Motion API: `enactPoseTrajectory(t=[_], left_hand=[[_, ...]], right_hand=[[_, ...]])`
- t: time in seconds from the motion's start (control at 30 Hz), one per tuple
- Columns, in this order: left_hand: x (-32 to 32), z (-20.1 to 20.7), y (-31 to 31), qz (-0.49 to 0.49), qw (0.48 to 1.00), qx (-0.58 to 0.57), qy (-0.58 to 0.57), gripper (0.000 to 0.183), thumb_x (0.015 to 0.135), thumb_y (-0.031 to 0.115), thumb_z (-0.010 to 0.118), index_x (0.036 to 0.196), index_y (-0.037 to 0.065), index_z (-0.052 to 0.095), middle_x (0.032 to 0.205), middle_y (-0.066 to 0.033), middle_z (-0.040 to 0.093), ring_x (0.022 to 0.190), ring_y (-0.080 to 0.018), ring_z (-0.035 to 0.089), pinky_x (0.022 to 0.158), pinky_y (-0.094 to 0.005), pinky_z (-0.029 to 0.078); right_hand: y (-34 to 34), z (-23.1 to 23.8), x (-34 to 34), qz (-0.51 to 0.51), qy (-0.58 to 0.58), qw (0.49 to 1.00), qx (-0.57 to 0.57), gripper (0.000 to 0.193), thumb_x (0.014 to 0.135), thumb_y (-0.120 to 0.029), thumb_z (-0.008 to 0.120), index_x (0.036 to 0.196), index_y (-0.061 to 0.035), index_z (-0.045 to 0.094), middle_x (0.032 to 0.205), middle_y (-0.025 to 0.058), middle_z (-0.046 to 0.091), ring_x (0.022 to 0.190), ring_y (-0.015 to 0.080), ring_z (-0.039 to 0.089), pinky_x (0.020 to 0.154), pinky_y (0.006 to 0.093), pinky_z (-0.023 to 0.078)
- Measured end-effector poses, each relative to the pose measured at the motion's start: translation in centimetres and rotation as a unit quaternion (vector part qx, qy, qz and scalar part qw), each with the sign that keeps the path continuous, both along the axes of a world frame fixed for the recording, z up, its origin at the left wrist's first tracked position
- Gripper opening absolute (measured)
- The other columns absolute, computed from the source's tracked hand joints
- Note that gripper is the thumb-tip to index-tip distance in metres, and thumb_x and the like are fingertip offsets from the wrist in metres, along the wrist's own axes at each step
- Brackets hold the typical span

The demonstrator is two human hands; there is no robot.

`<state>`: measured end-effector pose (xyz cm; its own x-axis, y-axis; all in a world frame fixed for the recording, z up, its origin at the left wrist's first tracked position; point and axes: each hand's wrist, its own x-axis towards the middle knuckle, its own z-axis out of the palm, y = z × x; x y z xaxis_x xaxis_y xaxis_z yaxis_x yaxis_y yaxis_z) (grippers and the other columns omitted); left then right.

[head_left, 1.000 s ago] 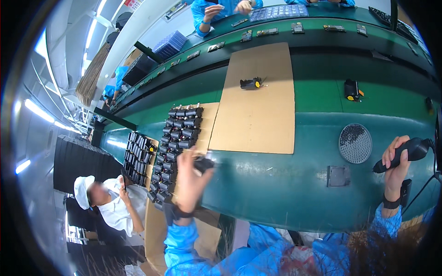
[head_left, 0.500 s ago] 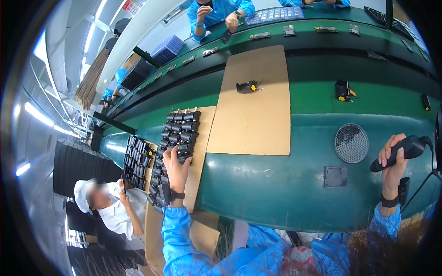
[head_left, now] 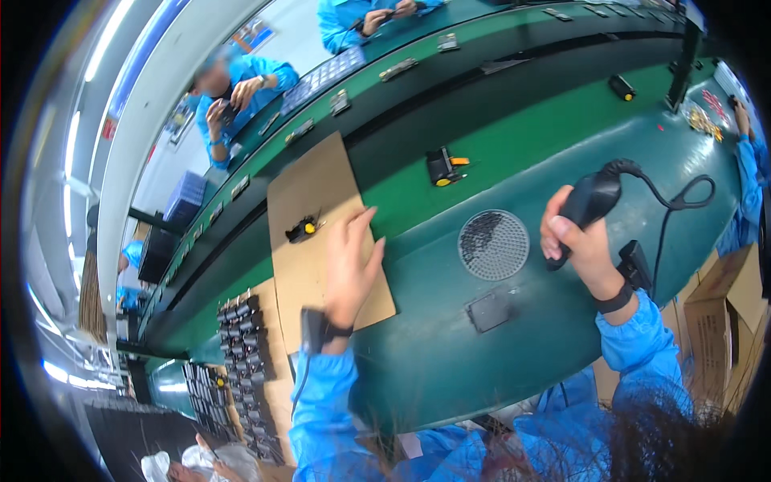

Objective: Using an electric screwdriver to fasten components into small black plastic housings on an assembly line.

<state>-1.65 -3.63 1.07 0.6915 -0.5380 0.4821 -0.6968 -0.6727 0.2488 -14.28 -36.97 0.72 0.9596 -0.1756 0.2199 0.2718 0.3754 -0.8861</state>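
Note:
A black corded electric screwdriver [head_left: 592,197] is gripped in my right hand [head_left: 590,253], its tip pointing down-left above the green table. My left hand [head_left: 353,269] is open over the right part of a brown cardboard sheet [head_left: 313,177], fingers spread and holding nothing. On that sheet, left of the hand, lies a small black part with a yellow round piece [head_left: 302,230]. A similar black unit with yellow and orange pieces [head_left: 442,167] rests on the green strip beyond. Near the screwdriver's tip sits a round dish [head_left: 506,261] partly covered with small dark pieces.
Rows of black cylindrical parts [head_left: 245,345] stand on cardboard at the lower left. A dark square pad [head_left: 491,309] lies below the dish. Circuit boards [head_left: 340,102] line the far ledge, where co-workers in blue sit. The screwdriver's cord [head_left: 662,209] loops at right.
My view has swung to the right. My left hand has left the rows of black parts, empty, and moved over the cardboard sheet. My right hand still holds the screwdriver, now closer to the dish.

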Motion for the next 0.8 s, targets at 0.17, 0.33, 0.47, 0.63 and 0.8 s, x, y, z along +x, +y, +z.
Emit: enactPoseTrajectory(t=[0.17, 0.33, 0.47, 0.63, 0.8], left_hand=[[7.4, -0.6, -9.5, -0.109, 0.983, 0.130, -0.071, 0.068, 0.074, -0.006, 0.066, 0.138, 0.013, 0.052, 0.146, -0.0097, 0.045, 0.138, -0.0356, 0.040, 0.109, -0.0466, 0.039], [11.1, -1.0, -10.6, -0.161, 0.968, 0.191, -0.007, 0.065, 0.071, -0.005, 0.067, 0.132, 0.016, 0.058, 0.141, -0.0057, 0.051, 0.130, -0.0328, 0.048, 0.104, -0.0462, 0.044], [9.3, -0.5, -8.8, -0.071, 0.987, 0.142, 0.008, 0.058, 0.070, 0.009, 0.074, 0.126, 0.012, 0.061, 0.127, -0.0101, 0.055, 0.119, -0.0339, 0.053, 0.100, -0.0434, 0.047], [2.5, -0.5, -4.8, -0.036, 0.996, 0.007, 0.081, 0.059, 0.071, 0.014, 0.078, 0.127, 0.004, 0.061, 0.114, -0.0151, 0.056, 0.107, -0.0330, 0.058, 0.093, -0.0395, 0.049], [-8.4, 1.9, -5.5, -0.074, 0.988, -0.043, 0.131, 0.063, 0.069, 0.015, 0.083, 0.126, 0.002, 0.062, 0.110, -0.0154, 0.058, 0.100, -0.0309, 0.060, 0.081, -0.0386, 0.051]], right_hand=[[-0.2, 0.5, 0.2, -0.001, 0.003, 1.000, 0.020, 0.014, 0.091, -0.010, 0.068, 0.089, -0.0026, 0.056, 0.065, 0.0020, 0.057, 0.053, 0.0082, 0.053, 0.052, 0.0240, 0.044], [-0.3, 0.6, 0.1, 0.011, 0.001, 1.000, 0.020, 0.014, 0.092, -0.010, 0.069, 0.087, -0.0029, 0.057, 0.065, 0.0006, 0.057, 0.053, 0.0070, 0.052, 0.052, 0.0236, 0.043], [-0.5, 0.6, -0.2, 0.004, -0.001, 1.000, 0.010, 0.016, 0.091, -0.012, 0.070, 0.087, -0.0036, 0.057, 0.065, 0.0003, 0.057, 0.054, 0.0067, 0.052, 0.052, 0.0232, 0.043], [0.0, 0.4, 0.3, 0.000, -0.004, 1.000, 0.005, 0.016, 0.091, -0.012, 0.070, 0.087, -0.0043, 0.057, 0.064, 0.0000, 0.056, 0.054, 0.0064, 0.052, 0.052, 0.0231, 0.043], [-0.3, 0.4, -0.1, 0.007, 0.005, 1.000, 0.000, 0.017, 0.090, -0.012, 0.070, 0.087, -0.0046, 0.056, 0.064, 0.0006, 0.056, 0.053, 0.0073, 0.052, 0.050, 0.0241, 0.042]])
